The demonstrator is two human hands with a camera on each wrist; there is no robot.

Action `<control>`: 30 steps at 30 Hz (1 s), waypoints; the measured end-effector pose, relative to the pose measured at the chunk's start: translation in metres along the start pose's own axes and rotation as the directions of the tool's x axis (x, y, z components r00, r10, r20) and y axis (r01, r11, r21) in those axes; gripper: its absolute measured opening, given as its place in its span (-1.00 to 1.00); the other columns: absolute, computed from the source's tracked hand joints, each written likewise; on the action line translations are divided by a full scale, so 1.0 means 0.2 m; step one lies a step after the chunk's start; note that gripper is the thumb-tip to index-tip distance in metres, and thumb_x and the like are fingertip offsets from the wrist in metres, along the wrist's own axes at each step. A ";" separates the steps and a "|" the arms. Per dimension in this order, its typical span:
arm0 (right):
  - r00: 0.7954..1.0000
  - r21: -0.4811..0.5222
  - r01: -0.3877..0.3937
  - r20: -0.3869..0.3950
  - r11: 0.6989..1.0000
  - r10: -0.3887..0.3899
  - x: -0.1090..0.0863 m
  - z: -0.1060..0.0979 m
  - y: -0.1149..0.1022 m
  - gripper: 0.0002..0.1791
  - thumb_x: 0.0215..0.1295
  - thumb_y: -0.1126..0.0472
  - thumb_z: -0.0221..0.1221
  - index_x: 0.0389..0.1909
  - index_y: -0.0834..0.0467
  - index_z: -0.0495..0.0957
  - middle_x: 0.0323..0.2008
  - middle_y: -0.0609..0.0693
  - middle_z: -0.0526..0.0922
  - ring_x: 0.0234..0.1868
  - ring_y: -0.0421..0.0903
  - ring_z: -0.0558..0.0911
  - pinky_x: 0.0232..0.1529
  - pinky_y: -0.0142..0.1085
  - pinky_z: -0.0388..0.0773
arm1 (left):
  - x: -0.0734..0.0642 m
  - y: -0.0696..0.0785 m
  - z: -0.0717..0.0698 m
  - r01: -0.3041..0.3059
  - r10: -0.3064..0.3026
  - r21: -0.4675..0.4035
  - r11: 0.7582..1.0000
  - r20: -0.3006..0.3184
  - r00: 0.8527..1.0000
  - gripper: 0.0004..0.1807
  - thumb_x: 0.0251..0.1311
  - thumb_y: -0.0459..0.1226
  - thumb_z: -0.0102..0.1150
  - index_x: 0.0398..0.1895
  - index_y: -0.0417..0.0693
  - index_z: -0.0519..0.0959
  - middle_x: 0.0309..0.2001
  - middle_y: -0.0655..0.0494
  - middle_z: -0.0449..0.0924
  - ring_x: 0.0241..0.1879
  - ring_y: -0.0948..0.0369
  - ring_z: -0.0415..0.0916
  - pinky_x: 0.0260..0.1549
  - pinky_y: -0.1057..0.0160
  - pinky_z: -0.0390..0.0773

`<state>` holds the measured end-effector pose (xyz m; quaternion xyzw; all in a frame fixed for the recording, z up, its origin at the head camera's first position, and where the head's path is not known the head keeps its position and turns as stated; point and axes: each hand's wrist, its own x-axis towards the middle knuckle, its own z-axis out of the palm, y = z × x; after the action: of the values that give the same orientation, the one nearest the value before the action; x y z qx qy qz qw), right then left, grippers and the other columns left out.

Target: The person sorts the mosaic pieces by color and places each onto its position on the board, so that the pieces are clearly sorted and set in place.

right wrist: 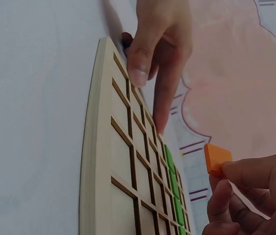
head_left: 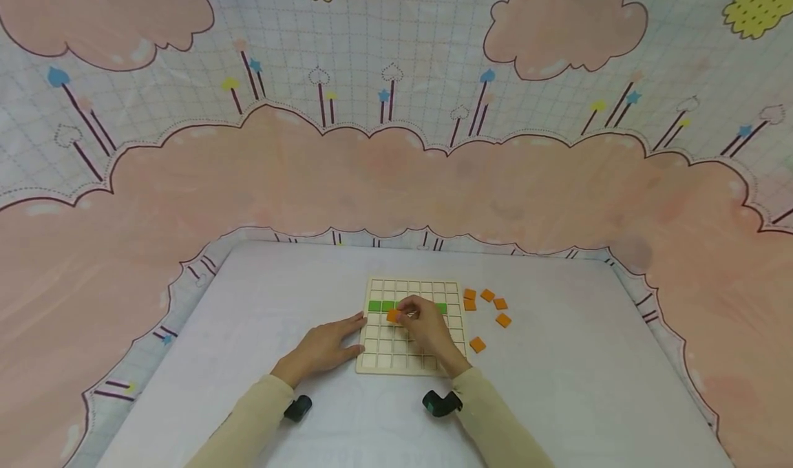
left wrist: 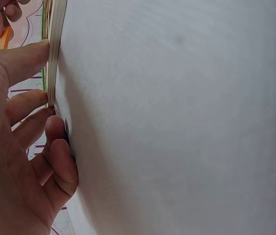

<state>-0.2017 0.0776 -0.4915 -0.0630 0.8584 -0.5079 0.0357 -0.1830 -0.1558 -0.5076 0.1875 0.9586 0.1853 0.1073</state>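
Head view: right hand (head_left: pixel 426 325), pinching orange tile (head_left: pixel 393 316), partly hides board (head_left: pixel 384 362); left hand (head_left: pixel 325 345), fingers apart, touches it.

No writing, numbers or signs can be read.

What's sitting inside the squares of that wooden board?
Green tiles along one row of the board. The right hand hides part of that row in the head view, leaving their number uncertain.

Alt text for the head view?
A right hand pinches a flat orange square tile over a pale wooden grid board with green square tiles in one row. The left hand touches the board's left edge; more orange tiles lie right of the board.
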 end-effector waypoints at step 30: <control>1.000 -0.040 0.000 0.003 0.999 0.000 0.11 0.19 -0.01 -0.93 0.19 0.29 0.29 -0.32 0.08 0.66 -0.37 -0.06 0.68 -0.35 -0.21 0.58 -0.25 -0.34 0.56 | 0.01 -0.01 0.00 -0.007 0.007 -0.010 1.000 -0.015 1.000 -0.33 0.26 0.06 0.22 0.42 0.14 0.35 0.48 0.25 0.24 0.38 0.00 0.36 0.31 -0.11 0.42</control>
<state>-0.2195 0.0409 -0.5079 -0.0647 0.8683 -0.4906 0.0358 -0.1847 -0.1564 -0.5086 0.1888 0.9578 0.1919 0.1003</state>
